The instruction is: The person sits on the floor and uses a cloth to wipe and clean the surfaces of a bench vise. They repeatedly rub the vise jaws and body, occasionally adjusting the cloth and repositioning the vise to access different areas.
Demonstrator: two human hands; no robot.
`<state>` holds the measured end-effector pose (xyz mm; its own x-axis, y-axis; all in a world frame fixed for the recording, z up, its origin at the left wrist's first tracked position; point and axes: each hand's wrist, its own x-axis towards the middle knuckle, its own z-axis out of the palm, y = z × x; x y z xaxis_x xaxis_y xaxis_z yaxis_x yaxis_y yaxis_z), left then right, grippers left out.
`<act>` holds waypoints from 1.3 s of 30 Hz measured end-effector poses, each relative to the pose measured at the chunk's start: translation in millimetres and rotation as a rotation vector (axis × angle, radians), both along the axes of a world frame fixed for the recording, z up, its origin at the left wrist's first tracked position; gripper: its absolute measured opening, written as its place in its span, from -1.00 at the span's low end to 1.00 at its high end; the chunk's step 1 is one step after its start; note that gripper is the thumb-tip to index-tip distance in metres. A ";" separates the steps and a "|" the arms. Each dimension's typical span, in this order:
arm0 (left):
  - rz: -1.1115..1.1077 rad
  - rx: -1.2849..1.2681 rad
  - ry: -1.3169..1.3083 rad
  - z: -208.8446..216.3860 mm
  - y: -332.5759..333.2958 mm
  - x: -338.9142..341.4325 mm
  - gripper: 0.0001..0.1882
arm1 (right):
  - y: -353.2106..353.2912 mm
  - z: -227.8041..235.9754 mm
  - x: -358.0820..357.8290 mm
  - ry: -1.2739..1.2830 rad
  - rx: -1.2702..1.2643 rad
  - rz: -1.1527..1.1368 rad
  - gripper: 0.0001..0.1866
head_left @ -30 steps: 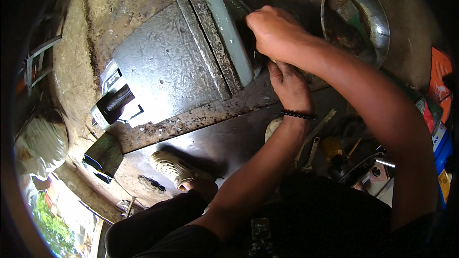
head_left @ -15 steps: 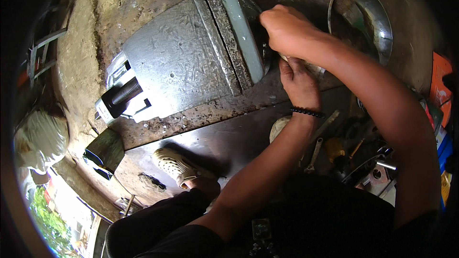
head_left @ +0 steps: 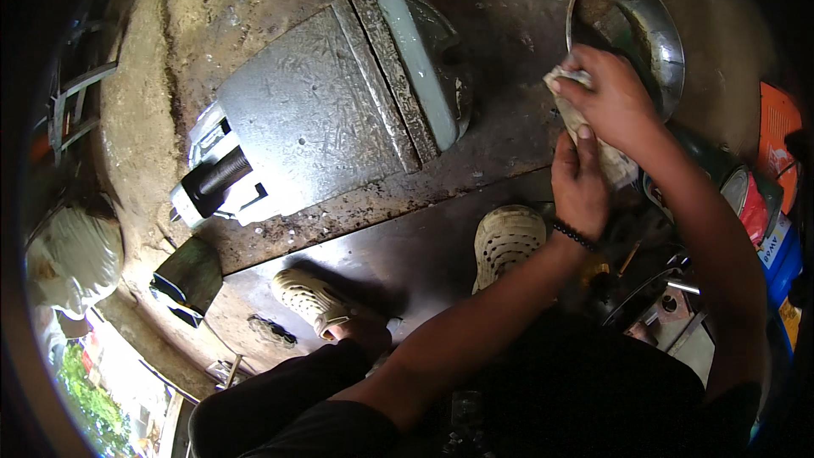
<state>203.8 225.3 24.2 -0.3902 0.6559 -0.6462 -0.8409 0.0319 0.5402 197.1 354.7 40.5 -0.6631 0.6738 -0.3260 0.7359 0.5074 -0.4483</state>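
A pale, soiled rag (head_left: 618, 167) is bunched between my two hands near the bench edge at the right. My right hand (head_left: 612, 95) is closed around its upper end, with a bit of cloth poking out past the thumb. Just below, my left hand (head_left: 581, 191), a black beaded bracelet at its wrist, is closed on the cloth too; some of its fingers are hidden. To the left of both hands, apart from them, lies a big metal bench vise (head_left: 314, 102) with its jaws together and a grey-blue rear part.
A round metal bowl (head_left: 670, 51) stands just behind my right hand. Lower right, several tools and metal parts (head_left: 674, 305) lie near an orange object (head_left: 776, 140) and blue containers (head_left: 784, 267). A dark square tube (head_left: 191, 280) sits near the vise screw. My clogs (head_left: 509, 242) rest below the bench edge.
Both hands have moved right, away from the vise's rear part toward the bowl. The rag, mostly hidden before, now shows between them. My other clog has come into fuller view.
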 end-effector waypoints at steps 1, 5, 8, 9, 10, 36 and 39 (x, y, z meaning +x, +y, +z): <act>-0.005 -0.025 -0.054 2.1 -4.1 1.0 -0.67 | -3.8 -2.9 6.4 -0.029 -0.061 -0.063 -0.65; -0.055 -0.047 -0.024 2.7 -18.4 3.4 -0.66 | -22.6 -5.7 25.8 0.024 -0.248 -0.243 -0.59; -0.093 -0.095 -0.062 1.0 -23.6 3.2 -0.65 | -27.3 -4.9 29.7 0.008 -0.301 -0.291 -0.51; -0.083 -0.037 -0.023 1.3 -24.5 2.9 -0.65 | -27.0 -4.0 31.0 0.027 -0.300 -0.312 -0.51; -0.091 -0.020 -0.002 2.2 -25.2 2.7 -0.65 | -24.3 -1.8 33.0 0.026 -0.317 -0.317 -0.50; -0.786 -0.331 0.566 88.5 -185.8 -126.0 -0.60 | -66.2 75.6 74.8 0.310 -0.405 -0.089 -0.64; -0.801 -0.336 0.664 116.2 -218.3 -142.0 -0.60 | -60.0 100.0 87.0 0.407 -0.493 -0.170 -0.51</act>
